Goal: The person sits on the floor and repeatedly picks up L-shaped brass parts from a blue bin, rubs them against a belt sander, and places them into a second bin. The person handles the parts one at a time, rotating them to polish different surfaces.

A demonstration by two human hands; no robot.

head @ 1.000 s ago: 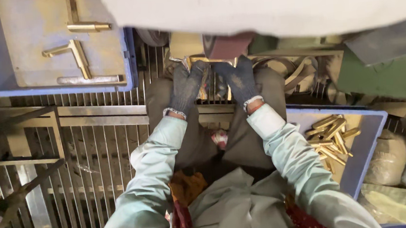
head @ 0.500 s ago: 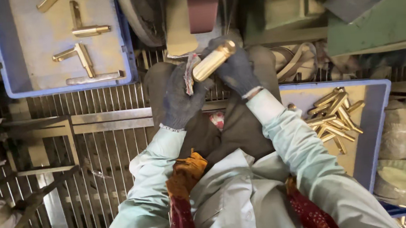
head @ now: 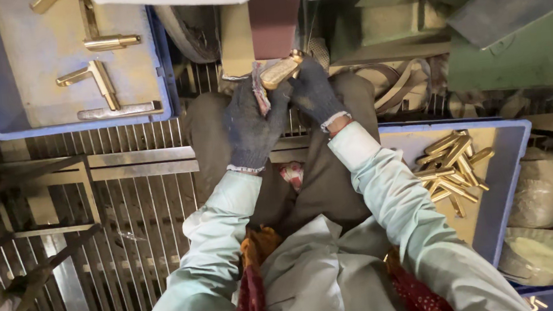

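Both hands wear dark knitted gloves and meet over one short brass-coloured metal bar [head: 281,71]. The left hand [head: 252,126] closes its fingers around the bar's lower end, where a scrap of pinkish cloth [head: 261,96] is tucked against the palm. The right hand [head: 314,93] grips the bar from the other side, fingers curled over it. The bar lies tilted, its upper end touching the dark reddish sanding belt [head: 273,24] of the machine straight ahead (the contact spot itself is partly hidden by the fingers). To the upper left sits a blue plastic tray [head: 164,85] holding a few L-shaped brass handles [head: 96,81], well apart from the hands. To the right, another blue tray [head: 503,183] carries a heap of brass bars [head: 456,167]. A metal grate floor [head: 136,206] lies below.
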